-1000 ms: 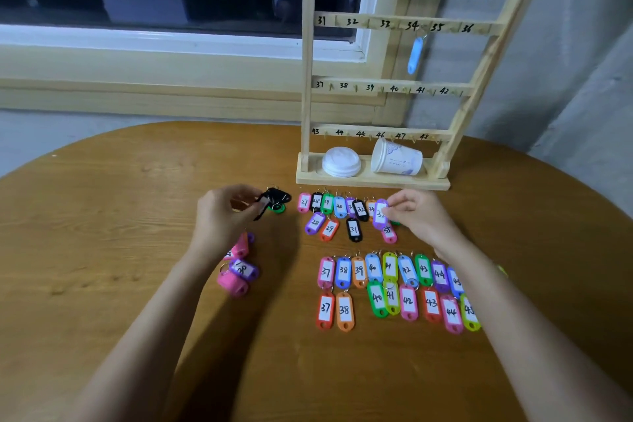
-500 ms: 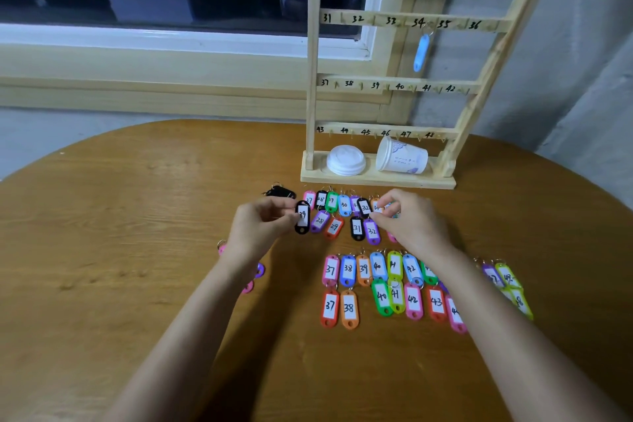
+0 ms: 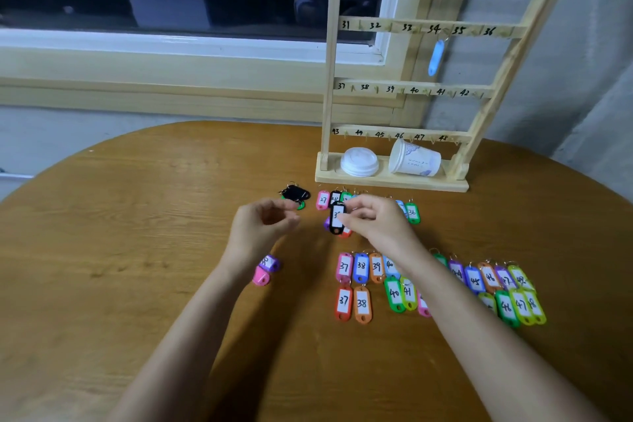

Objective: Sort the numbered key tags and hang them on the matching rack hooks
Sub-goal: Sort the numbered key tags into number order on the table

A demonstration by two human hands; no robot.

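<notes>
I take the table (image 3: 137, 250) first, round and wooden, carrying everything; at its far side the rack (image 3: 329, 79) stands upright with numbered bars, and one blue tag (image 3: 435, 56) hangs near hook 34; the lower rows of tags (image 3: 361, 265) lie in number order from 37 upward, which I judge to be staging for hanging in turn; the upper row (image 3: 322, 199) begins at 27; the right grip (image 3: 376, 223) pinches a black tag (image 3: 337, 221) by its right edge, label towards me, presumably to read it; it starts with a 3 and the second digit is unclear; the tag stands upright at that grip's fingertips, over the upper row; the left grip (image 3: 260, 229) is loosely curled just left of it, holding nothing I can see.
</notes>
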